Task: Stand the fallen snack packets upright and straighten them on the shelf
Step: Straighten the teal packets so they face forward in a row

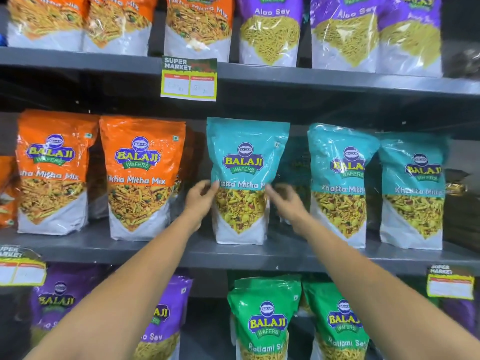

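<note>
1. Teal packet [244,178], "Khatta Mitha": upright on the middle shelf [155,249], near its front edge, facing out, held from both sides at mid-height.
2. Left hand [200,197]: at the packet's left edge, fingers [207,187] curled and pinching the edge; closed on the packet.
3. Right hand [285,201]: at the packet's right edge, fingers [271,189] touching the side, loosely bent; blurred, so whether it grips or only rests there cannot be told.
4. Two more teal packets [340,183], [413,188]: upright to the right on the same shelf, touching each other, apart from the held one. Another teal packet shows dimly behind, in the gap.
5. Two orange packets [141,178], [54,170], "Tikha Mitha Mix": upright to the left, same shelf.
6. Price tag [188,79]: yellow-bordered, on the edge of the shelf above.
7. Upper shelf: orange packets at left, purple "Aloo Sev" packets [270,29] at right.
8. Lower shelf: purple packets at left, green packets [265,318] at right, upright.
</note>
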`<state>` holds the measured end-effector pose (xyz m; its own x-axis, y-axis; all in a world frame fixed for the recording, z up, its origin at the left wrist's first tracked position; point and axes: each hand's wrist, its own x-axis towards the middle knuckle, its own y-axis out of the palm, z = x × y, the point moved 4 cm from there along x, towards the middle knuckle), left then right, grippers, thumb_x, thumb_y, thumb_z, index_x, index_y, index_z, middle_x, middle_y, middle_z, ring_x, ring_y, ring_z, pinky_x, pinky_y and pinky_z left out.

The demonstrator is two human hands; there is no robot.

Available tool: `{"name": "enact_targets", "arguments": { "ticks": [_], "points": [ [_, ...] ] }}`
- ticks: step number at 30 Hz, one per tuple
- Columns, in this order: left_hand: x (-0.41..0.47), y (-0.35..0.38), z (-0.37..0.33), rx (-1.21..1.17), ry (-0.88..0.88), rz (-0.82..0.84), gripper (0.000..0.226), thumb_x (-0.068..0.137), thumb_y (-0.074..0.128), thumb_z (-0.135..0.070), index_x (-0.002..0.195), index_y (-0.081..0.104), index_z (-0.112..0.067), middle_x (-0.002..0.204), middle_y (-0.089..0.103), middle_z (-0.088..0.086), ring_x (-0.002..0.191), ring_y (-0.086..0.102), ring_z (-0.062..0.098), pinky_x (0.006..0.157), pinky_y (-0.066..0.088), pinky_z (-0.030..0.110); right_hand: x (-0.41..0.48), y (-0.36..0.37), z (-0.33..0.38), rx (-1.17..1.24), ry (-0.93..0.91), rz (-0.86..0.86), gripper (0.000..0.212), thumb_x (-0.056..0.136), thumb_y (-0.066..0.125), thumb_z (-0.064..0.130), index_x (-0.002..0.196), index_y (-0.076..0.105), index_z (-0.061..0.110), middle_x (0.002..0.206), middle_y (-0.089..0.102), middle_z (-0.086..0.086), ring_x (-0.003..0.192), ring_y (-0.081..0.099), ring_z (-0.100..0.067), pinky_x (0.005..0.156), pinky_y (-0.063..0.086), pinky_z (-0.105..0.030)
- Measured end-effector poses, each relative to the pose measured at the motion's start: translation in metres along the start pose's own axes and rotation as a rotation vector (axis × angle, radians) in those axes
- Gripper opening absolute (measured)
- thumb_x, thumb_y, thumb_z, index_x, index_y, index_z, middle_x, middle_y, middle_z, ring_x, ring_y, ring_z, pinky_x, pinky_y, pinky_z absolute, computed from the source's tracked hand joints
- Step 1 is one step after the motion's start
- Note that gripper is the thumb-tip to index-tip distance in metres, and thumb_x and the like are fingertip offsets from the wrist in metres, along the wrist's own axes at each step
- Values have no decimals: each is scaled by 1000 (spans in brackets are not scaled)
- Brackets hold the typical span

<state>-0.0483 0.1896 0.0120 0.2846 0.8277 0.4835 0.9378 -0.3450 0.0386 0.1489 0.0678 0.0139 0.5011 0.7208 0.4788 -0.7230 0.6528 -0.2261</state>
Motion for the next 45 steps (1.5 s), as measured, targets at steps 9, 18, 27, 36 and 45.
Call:
{"name": "enact_targets", "arguments": {
  "ticks": [9, 18, 27, 36, 45],
  "points": [
    [13, -7, -9, -111, -30, -184, 17, 84, 66, -12, 101, 68, -7, 107, 70, 11, 94, 64, 21, 91, 52, 43, -21, 23, -38, 49, -4, 198, 61, 56, 88, 39, 104, 51, 31, 101, 63, 17, 91, 57, 7, 61, 48, -4],
    [-14, 1, 9, 315, -42, 148, 109, 39, 76, -73, 128, 43, -18, 126, 58, 4, 114, 57, 23, 100, 45, 45, -29, 18, -30, -191, -144, 102, 73, 56, 79, 61, 110, 51, 22, 103, 64, 7, 105, 61, -18, 75, 49, -21],
    [-30, -8, 41, 406, 35, 87, 101, 36, 84, -62, 120, 47, -21, 113, 59, -2, 103, 58, 17, 84, 48, 30, -35, 16, -30, 1, -164, 93, 33, 73, 80, 27, 96, 57, 33, 91, 64, 19, 79, 63, 9, 62, 47, -3],
    [-32, -11, 44, 365, 30, 92, 103, 37, 84, -61, 124, 47, -19, 120, 61, 3, 104, 60, 20, 91, 52, 41, -33, 18, -33, 10, -186, 106, 32, 72, 80, 28, 96, 59, 32, 96, 67, 12, 89, 65, -1, 78, 55, -17],
    [-68, -7, 18, 672, 641, -217, 62, 59, 77, -46, 103, 42, -20, 102, 48, 1, 92, 50, 21, 78, 45, 35, -71, 9, -10, -635, -494, -366, 41, 75, 70, 48, 85, 41, 20, 84, 39, 5, 73, 41, -14, 57, 40, -24]
  ]
}}
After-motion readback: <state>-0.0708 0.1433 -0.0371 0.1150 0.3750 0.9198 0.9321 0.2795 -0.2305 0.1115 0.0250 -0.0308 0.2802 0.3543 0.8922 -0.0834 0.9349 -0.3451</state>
